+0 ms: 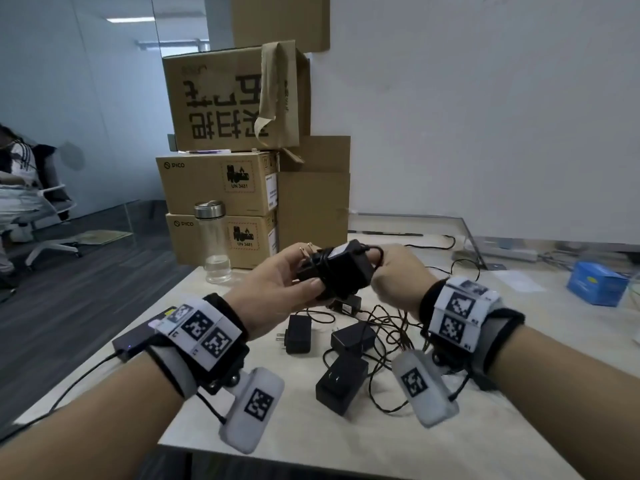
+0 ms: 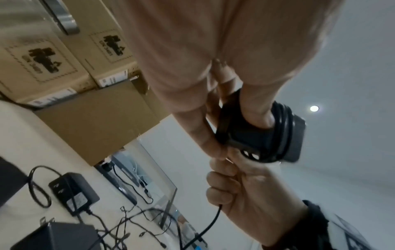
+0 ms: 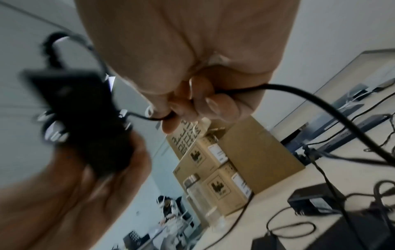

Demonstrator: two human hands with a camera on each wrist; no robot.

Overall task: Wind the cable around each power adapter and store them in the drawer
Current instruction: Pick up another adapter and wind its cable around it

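From the head view, my left hand [image 1: 277, 282] clasped the black power adapter [image 1: 341, 268] above the table [image 1: 346, 441], fingers curled around its body, while my right hand [image 1: 398, 271] pinched its cable [image 1: 375, 252] at the adapter's far end. I judged the block rigid, fairly light and smooth-sided — best held across its flat faces — and the cord limp, so it needed tension to stay wound. Other adapters [image 1: 341, 382] lay unwound below in tangled leads. The cardboard boxes [image 1: 218, 183] read "PICO" and "UN 3481"; no drawer showed.

At the left wrist, several turns sat tight around the adapter [image 2: 252, 135], thumb pressing its face.

At the right wrist, blurred, my fingers [image 3: 213, 104] were closed on the cable [image 3: 320, 104] — its free length trailed down toward the table.
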